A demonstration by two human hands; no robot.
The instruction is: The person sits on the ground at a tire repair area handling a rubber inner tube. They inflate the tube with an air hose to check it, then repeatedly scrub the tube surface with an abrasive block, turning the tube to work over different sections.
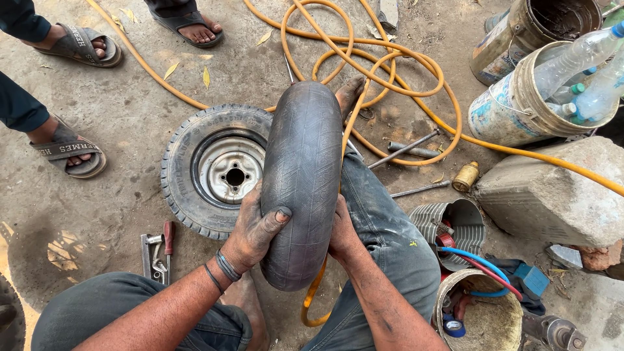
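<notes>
You hold the tube point(302, 182) upright between both hands, centre of view, over your knees. It's an inflated black inner tube, standing on edge, far end up near the hose point(390, 71) loops. Left hand point(253, 231) is clamped on the tube's left flank, thumb pressed across the near face, fingers wrapped behind. Right hand point(343, 231) is flat against the right flank, palm on, fingertips hidden behind the rubber. Both hands hold the tube by a squeeze from the two sides.

Handling, as a judgement: light for its bulk, soft and springy, gives under the thumb. The surface looks dusty and matte, so probably not slippery, but greasy hands could slide. Take hold on the broad flanks near the lower third, as you do now; avoid pinching hard at one spot. I can't see a valve.

Around: the tyre point(214, 169) on its rim lies flat on the ground just left of the tube, close by or touching it, can't tell. Pliers point(159, 250) near left on the ground. Buckets point(539, 97) with bottles far right, concrete block point(552, 195) right, a tin point(478, 318) with coloured hoses near right. Other people's sandalled feet point(65, 149) far left, well apart.
</notes>
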